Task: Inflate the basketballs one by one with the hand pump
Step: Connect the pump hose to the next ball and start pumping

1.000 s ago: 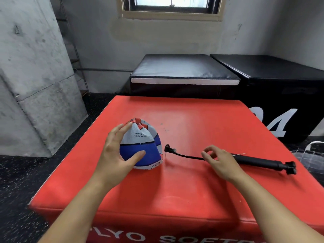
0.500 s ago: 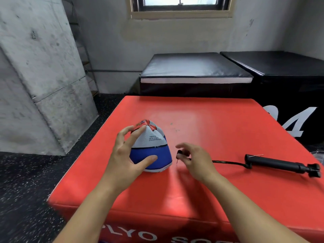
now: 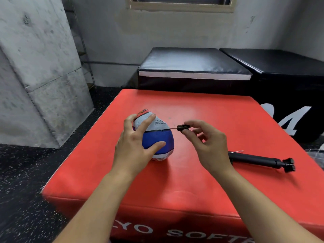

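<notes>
Right hand [image 3: 208,142], just right of frame centre, is pinching the black needle fitting [image 3: 182,128] between thumb and fingertips, its thin needle pointing left and reaching the ball's [image 3: 157,139] valve at the seam. Left hand [image 3: 135,146] is cupping the ball from the left, fingers spread over its top and thumb on the blue panel. Collapsed and creased, the ball is looking soft and light, likely to buckle under pressure, so bracing beside the valve seems wise. Pump [image 3: 259,160] is lying on the red box [image 3: 210,190], lower right, near the right wrist.
</notes>
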A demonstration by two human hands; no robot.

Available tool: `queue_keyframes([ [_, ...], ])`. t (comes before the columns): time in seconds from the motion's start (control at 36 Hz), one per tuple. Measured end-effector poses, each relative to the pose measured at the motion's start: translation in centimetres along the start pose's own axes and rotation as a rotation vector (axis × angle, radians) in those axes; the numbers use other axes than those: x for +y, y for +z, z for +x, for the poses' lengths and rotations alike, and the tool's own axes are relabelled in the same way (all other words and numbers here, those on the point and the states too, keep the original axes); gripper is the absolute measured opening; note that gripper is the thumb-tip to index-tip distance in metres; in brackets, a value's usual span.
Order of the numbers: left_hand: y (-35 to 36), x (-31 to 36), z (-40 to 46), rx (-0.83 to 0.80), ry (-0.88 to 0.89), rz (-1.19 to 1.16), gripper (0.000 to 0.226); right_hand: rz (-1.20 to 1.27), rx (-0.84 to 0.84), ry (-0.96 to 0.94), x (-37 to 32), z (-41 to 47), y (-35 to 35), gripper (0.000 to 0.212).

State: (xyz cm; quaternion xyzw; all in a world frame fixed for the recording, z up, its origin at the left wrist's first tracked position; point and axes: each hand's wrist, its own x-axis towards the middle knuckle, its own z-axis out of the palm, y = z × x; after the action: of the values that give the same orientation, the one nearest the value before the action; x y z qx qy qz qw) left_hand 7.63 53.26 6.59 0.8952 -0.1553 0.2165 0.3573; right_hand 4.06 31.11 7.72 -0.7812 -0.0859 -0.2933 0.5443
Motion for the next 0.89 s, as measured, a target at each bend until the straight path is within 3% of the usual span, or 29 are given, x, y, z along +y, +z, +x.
queue_keyframes([
  [0.53, 0.4, 1.3, -0.2, 0.044, -0.03, 0.045, 0.08, -0.155, -0.029, -0.058, -0.3, -0.3, 1.0, 0.014],
  [0.89, -0.2, 1.4, 0.1, -0.018, -0.007, 0.016, 0.082, -0.515, -0.016, -0.312, -1.1, 0.7, 1.5, 0.015],
])
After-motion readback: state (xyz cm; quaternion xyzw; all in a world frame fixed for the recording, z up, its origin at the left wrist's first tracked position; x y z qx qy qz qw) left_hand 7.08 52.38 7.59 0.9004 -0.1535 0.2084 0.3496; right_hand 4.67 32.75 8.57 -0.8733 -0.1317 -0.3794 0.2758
